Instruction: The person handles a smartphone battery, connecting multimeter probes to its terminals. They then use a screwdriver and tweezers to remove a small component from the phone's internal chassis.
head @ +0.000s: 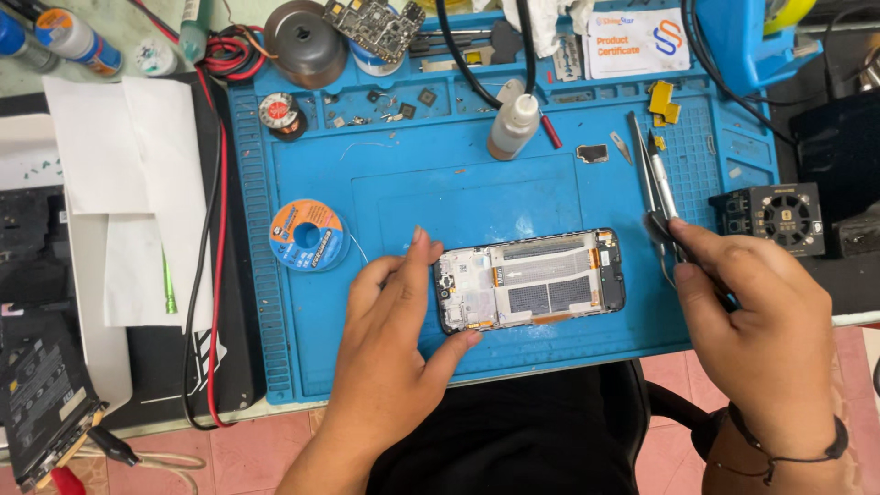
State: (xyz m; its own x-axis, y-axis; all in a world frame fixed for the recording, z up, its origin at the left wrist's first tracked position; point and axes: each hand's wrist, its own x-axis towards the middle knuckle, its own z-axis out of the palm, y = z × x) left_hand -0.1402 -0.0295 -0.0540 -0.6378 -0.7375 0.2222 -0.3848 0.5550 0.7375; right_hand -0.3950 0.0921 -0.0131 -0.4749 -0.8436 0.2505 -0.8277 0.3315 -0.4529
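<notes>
Head view: looking down on a blue work mat (403, 183) lying on the counter. Opened phone (530, 280), back cover off, lying flat near the mat's front edge, long side running left-right, inner boards and metal shields showing. Left hand (394, 339) resting on the mat at the phone's left end, fingers (422, 252) spread open, index touching the top-left corner, thumb touching the bottom-left corner, bracing rather than lifting. Right hand (752, 312) hovering just right of the phone, fingers closed, pinching metal tweezers (662, 197), tips pointing away toward the mat's far edge, apart from the phone. Sitting behind the phone: small plastic dropper bottle (513, 124) upright mid-mat, blue solder wire spool (308, 236) lying flat left of the left hand, bare circuit board (374, 26) propped on a round grey tin at the far edge. White paper sheets (128, 183) lying off the mat's left side, red and black cables (218, 275) running along that edge.
</notes>
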